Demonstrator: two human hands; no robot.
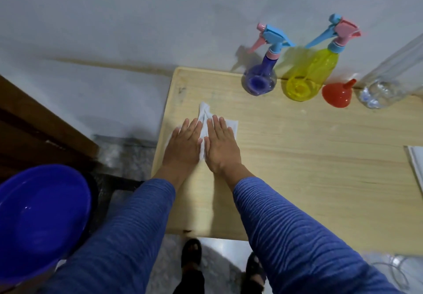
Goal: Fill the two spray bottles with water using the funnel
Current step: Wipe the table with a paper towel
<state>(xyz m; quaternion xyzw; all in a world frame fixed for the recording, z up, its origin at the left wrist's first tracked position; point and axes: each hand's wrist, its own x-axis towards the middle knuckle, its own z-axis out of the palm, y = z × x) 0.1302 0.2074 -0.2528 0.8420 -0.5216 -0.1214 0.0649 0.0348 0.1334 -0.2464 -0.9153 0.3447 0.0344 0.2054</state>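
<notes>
A purple spray bottle and a yellow spray bottle stand upright at the far edge of the wooden table, each with its trigger head on. A red funnel lies mouth down to the right of the yellow one. My left hand and my right hand lie flat side by side, palms down, on a white cloth near the table's left edge. Fingers are stretched out and hold nothing.
A clear plastic bottle stands at the far right by the funnel. A blue basin holding water sits low at the left, off the table. A white sheet lies at the right edge. A wall rises behind the table.
</notes>
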